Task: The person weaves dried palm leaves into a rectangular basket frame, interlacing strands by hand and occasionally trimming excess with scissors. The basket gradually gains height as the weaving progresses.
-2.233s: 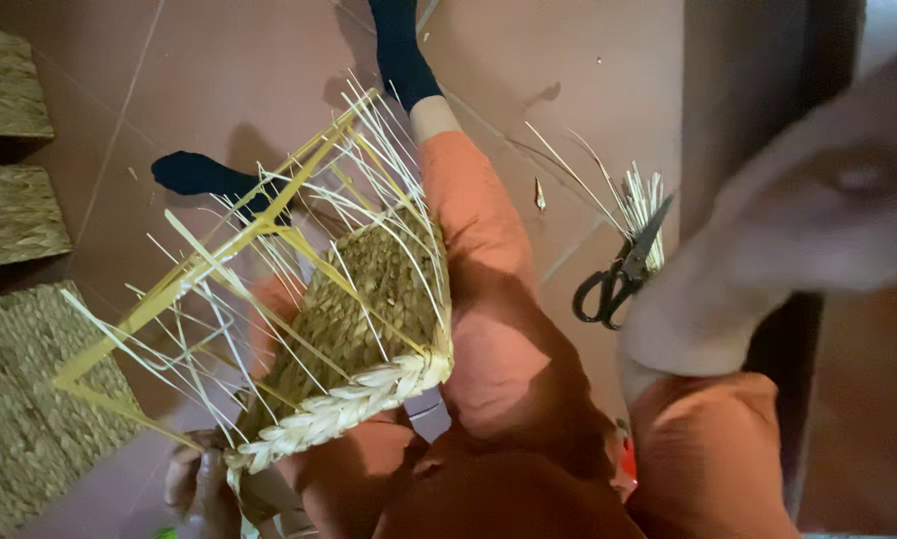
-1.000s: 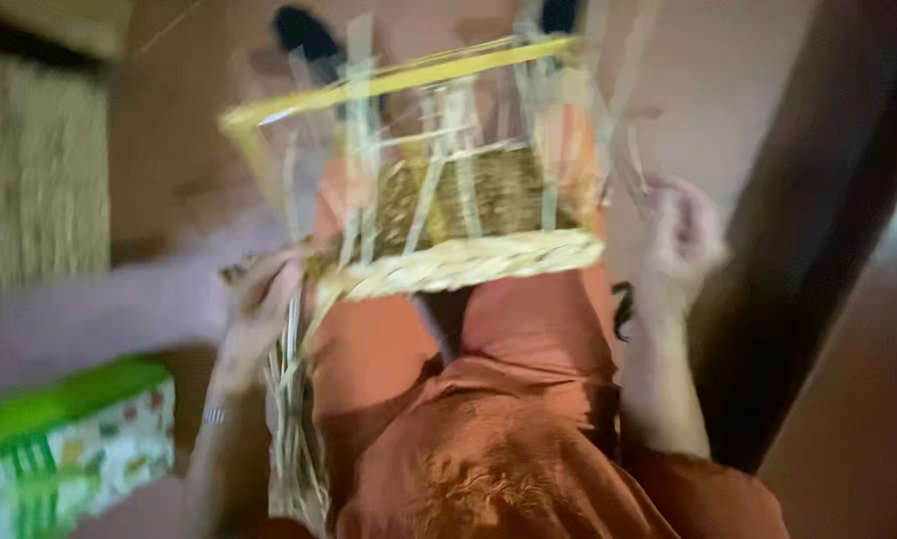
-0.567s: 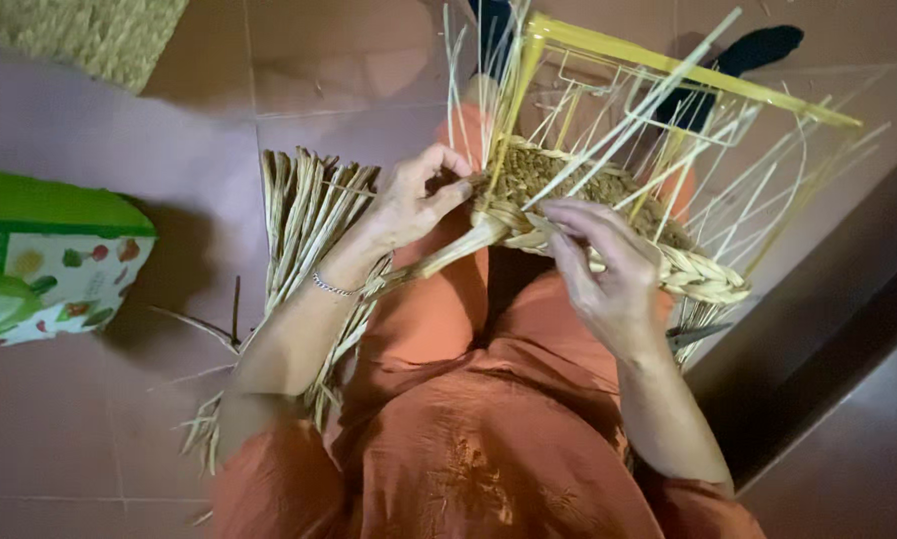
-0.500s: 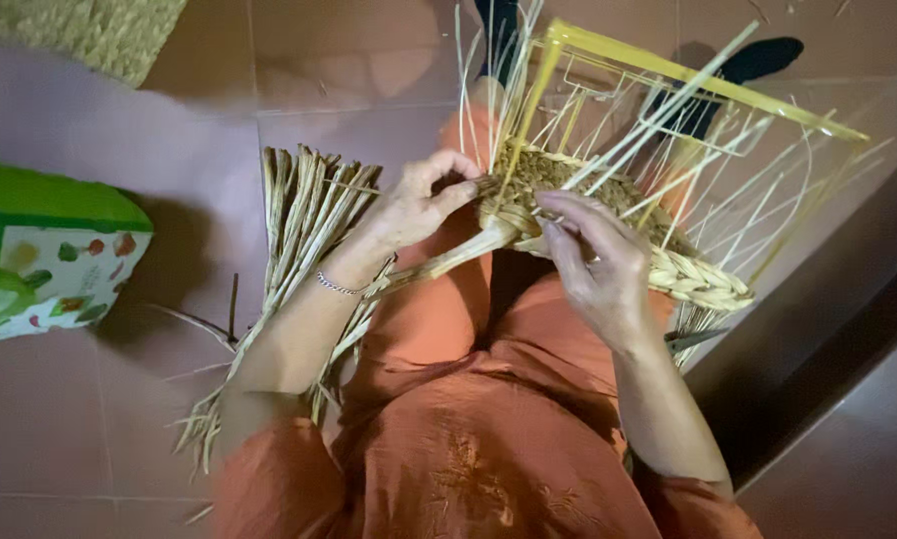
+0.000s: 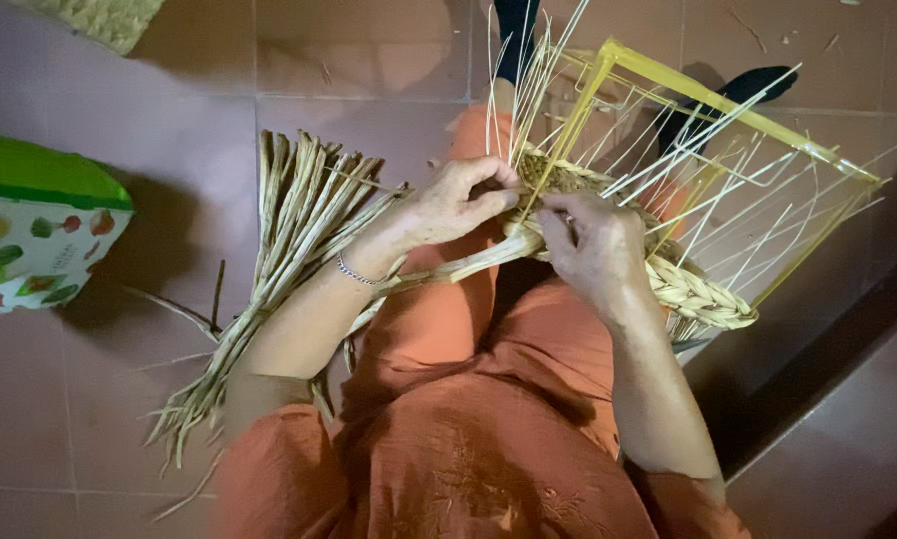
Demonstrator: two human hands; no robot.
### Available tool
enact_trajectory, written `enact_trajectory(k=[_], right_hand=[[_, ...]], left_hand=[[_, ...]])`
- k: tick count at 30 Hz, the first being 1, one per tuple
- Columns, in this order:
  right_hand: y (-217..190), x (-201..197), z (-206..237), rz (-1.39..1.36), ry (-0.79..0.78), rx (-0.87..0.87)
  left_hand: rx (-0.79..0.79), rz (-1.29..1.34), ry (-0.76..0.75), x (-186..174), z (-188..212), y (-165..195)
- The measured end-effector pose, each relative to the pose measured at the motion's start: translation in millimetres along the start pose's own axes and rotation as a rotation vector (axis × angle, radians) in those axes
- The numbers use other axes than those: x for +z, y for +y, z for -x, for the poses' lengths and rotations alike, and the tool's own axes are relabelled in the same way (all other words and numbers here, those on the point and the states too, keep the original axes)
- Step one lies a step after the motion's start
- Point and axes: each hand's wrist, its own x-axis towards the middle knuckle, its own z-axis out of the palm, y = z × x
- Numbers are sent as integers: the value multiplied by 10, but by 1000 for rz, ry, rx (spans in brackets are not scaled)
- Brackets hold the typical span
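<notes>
- Head view: half-woven basket (image 5: 608, 215) on yellow frame (image 5: 728, 105), resting on lap.
- Left hand (image 5: 448, 205) pinches a straw strand (image 5: 468, 265) at the rim; right hand (image 5: 593, 245) presses the braid (image 5: 698, 294).
- Judgement: light, pliable, brittle; hold near the weave.

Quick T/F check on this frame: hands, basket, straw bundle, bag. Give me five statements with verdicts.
1. Both hands are on the woven basket. True: the left hand and right hand work at its braided edge.
2. The straw bundle lies on the floor at the person's left. True.
3. The yellow frame is lying flat on the tiles beside the bag. False: it stands over the basket on the person's lap.
4. The green bag rests on the person's knees. False: it sits on the floor at the far left.
5. The right hand holds scissors. False: it holds only straw, and no scissors are in view.
</notes>
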Motion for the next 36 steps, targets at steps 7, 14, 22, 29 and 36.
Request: enact_trajectory(k=[7,14,22,29,36], right_hand=[[-128,79,-115,59,4,166],[-66,175,-16,52,102,120],[10,127,-126,3,-3,163],[-242,91,-132,275,-13,55],[-272,109,-215,-141,-60,197]], left_hand=[[204,-423,83,-90,-69,-24],[124,-239,-238,-210,-246,110],[64,-216,-238,-262,-230,295],[596,-691,163,-223,152,349],[159,-773,35,-106,698,376]])
